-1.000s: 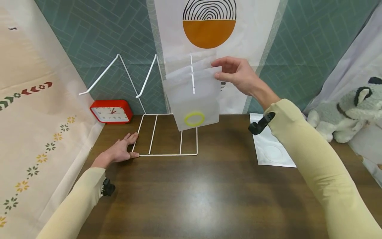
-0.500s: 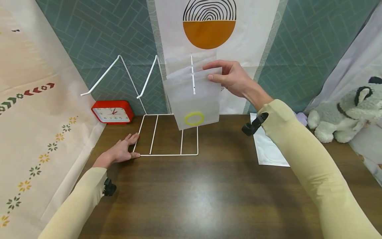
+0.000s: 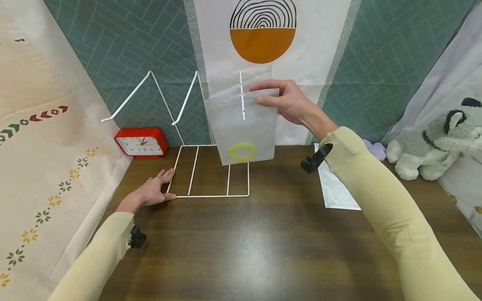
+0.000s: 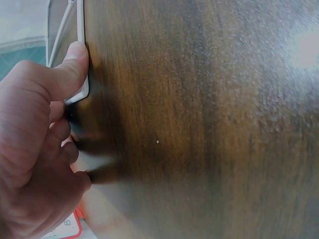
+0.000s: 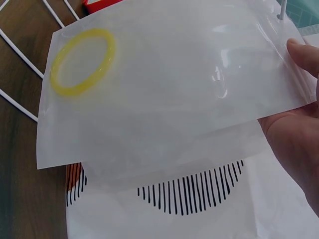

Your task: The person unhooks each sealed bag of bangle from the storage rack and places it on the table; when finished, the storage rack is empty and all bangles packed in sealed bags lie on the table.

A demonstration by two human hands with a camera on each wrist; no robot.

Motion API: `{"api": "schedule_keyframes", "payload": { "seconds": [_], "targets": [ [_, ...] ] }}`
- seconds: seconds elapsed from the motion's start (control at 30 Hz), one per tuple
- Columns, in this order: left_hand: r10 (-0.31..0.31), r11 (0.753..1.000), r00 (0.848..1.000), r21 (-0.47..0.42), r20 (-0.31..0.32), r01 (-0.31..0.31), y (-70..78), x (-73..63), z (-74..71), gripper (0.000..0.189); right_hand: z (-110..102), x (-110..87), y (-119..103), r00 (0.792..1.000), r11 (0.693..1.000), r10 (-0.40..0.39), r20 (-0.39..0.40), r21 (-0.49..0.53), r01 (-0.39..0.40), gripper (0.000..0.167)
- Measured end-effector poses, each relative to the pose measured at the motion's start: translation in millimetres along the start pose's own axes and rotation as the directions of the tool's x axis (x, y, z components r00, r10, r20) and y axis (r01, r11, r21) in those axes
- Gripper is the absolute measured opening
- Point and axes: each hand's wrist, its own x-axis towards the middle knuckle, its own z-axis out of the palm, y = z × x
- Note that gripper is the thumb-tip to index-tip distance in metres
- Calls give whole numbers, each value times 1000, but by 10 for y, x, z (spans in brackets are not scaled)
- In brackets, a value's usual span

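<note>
A white wire display rack (image 3: 211, 196) stands at the back, its prongs jutting forward. My left hand (image 3: 151, 190) holds the base's front left corner; in the left wrist view the thumb (image 4: 75, 62) lies on the front rod and the other fingers are partly hidden behind. On the rightmost prong (image 3: 243, 106) hangs a translucent plastic bag (image 3: 246, 129) with a yellow ring (image 5: 82, 62) near its bottom. My right hand (image 3: 290, 102) pinches that bag's top right edge, thumb in front, fingers behind. More translucent bag layers (image 3: 222, 79) show behind it on the same prong.
A red clock (image 3: 141, 142) stands left of the rack. A flat white bag with a round outline (image 3: 333, 188) lies on the brown table (image 3: 241, 246) under the right forearm. A grey plush toy (image 3: 433, 142) and a purple object (image 3: 374, 149) sit at the right.
My right hand has slid left and slightly down along the bag's top edge, toward the prong. The left hand stays on the rack's corner.
</note>
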Motion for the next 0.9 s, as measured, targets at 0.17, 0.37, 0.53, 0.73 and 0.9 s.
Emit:
{"api": "schedule_keyframes", "payload": {
  "seconds": [0.17, 0.37, 0.53, 0.73, 0.9],
  "targets": [
    [3, 1000, 1000, 3, -8, -3, 6, -16, -2, 91, 0, -8, -6, 1000, 1000, -4, -24, 5, 4, 23],
    [5, 1000, 1000, 1, -4, -5, 17, -25, -16, 91, -4, -23, -33, 999, 1000, -20, -42, 3, 20, 22],
    [3, 1000, 1000, 13, 0, -3, 14, -13, -11, 90, 7, -62, -65, 998, 1000, -19, -54, -21, 18, 21],
    [7, 1000, 1000, 18, -1, -7, 16, -5, -16, 91, 27, -153, -119, 998, 997, -3, -66, -80, -3, 20],
    [3, 1000, 1000, 16, -3, -3, 16, -10, -14, 91, 60, -203, -153, 999, 992, 1, -53, -124, -8, 19]
  ]
}}
